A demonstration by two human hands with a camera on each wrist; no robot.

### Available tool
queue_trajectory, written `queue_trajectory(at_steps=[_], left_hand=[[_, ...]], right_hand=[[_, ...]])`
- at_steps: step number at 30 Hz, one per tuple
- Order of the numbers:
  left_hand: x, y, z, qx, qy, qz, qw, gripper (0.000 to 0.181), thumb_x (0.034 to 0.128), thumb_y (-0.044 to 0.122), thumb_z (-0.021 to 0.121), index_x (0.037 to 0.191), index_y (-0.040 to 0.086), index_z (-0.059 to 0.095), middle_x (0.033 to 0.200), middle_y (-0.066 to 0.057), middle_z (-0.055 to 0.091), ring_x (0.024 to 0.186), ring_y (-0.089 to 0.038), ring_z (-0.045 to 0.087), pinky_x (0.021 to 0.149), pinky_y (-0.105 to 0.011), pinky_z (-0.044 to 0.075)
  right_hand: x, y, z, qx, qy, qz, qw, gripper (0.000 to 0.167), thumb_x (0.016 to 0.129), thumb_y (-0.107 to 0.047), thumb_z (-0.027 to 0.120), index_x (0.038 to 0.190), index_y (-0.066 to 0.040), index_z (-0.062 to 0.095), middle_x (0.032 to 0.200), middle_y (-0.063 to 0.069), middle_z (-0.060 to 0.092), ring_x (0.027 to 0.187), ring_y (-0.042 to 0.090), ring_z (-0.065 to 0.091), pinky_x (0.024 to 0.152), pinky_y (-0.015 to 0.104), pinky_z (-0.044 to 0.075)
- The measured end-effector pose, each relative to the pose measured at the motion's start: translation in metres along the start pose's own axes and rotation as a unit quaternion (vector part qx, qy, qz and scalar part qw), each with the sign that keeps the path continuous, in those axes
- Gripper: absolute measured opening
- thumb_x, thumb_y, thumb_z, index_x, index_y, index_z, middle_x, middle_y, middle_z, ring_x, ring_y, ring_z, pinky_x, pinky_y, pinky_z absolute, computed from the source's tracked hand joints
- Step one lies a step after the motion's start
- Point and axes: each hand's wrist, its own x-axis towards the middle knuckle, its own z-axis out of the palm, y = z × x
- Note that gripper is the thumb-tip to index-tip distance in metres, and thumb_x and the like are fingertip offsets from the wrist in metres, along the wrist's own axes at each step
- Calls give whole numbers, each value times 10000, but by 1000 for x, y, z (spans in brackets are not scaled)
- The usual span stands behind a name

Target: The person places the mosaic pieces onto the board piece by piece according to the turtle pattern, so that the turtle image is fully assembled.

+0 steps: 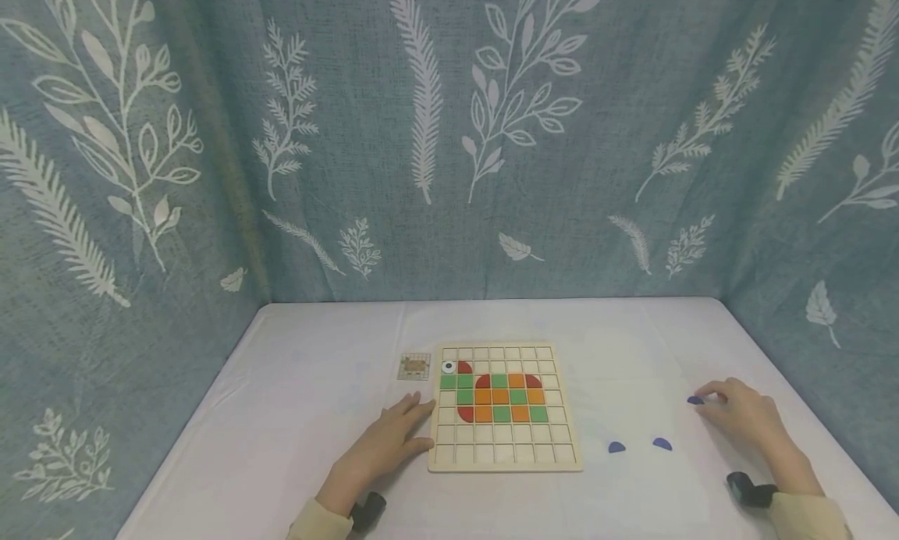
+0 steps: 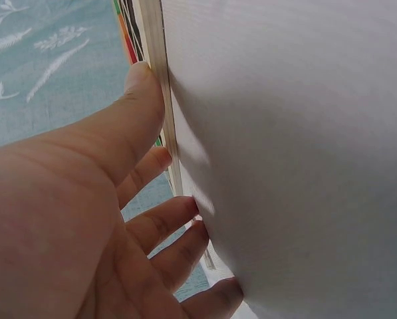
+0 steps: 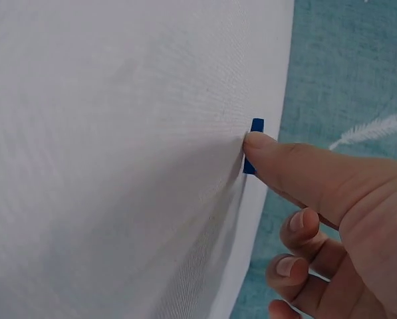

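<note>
My right hand [image 1: 747, 419] pinches a small blue half-round tile [image 1: 694, 400] at the right of the table; in the right wrist view the thumb lies over the middle of the tile [image 3: 257, 125]. Two more blue half-round tiles, a left one [image 1: 616, 447] and a right one [image 1: 662, 444], lie between that hand and the wooden grid board [image 1: 506, 452]. Green, orange and red tiles and a white eye tile [image 1: 449, 367] fill part of the grid. Against the board's left edge rests my left hand [image 1: 382, 444], its fingers loosely spread and touching the rim and tabletop.
A small picture card [image 1: 414, 366] lies just left of the board's upper corner. White cloth covers the table [image 1: 295, 368]. A blue-green leaf-patterned curtain [image 1: 449, 236] hangs behind and along both sides.
</note>
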Motion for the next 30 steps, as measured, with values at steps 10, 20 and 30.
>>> queue_trajectory(at_steps=[10, 20, 30], left_hand=[[-1, 1, 0, -86, 30, 15, 10000, 622, 838, 391, 619, 1368, 107, 459, 1463, -185, 340, 1374, -357, 261, 1110, -575, 208], [-1, 1, -2, -131, -36, 8, 9999, 614, 847, 380, 620, 1374, 112, 452, 1469, -180, 332, 1378, -357, 249, 1115, -571, 201], [0, 1, -1, -110, -36, -51, 9999, 624, 836, 393, 619, 1370, 115, 457, 1467, -178, 337, 1378, -354, 252, 1117, -566, 201]], right_hand=[[1, -6, -1, 35, 119, -1, 9999, 211, 832, -191, 657, 942, -10, 661, 838, 190, 625, 767, 359, 576, 647, 546, 424], [1, -26, 4, 148, 305, -9, 9994, 239, 833, -234, 672, 933, -17, 668, 833, 173, 626, 727, 299, 576, 635, 515, 438], [2, -58, 12, 305, 487, -147, 9982, 215, 829, -222, 680, 931, -33, 668, 802, 110, 617, 662, 207, 537, 635, 471, 420]])
